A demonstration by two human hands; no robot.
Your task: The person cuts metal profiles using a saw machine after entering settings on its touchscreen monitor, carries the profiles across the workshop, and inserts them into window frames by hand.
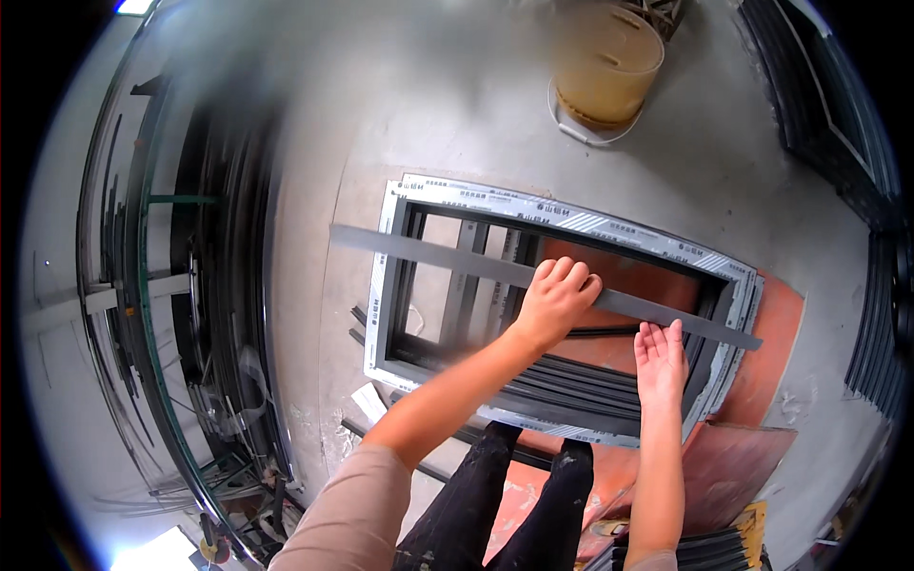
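Observation:
My left hand [560,297] is closed over a long grey flat strip [433,255], knuckles up. The strip slopes from upper left down to the right, above a rectangular window frame [379,309]. Near the strip's right part is my right hand [662,362], palm up and fingers stretched out; its fingertips meet the strip's lower edge. White printed protective film covers the outer faces of the frame, and its inner sides are dark grey. Several dark profiles [581,385] show within the frame's lower part.
A yellowish lidded bucket [609,71] with a wire handle stands beyond the frame. Reddish boards [728,466] lie under and beside it. A green-framed rack [152,324] of long profiles is at left; stacked dark frames [819,105] are at far right. My legs [466,504] are close below.

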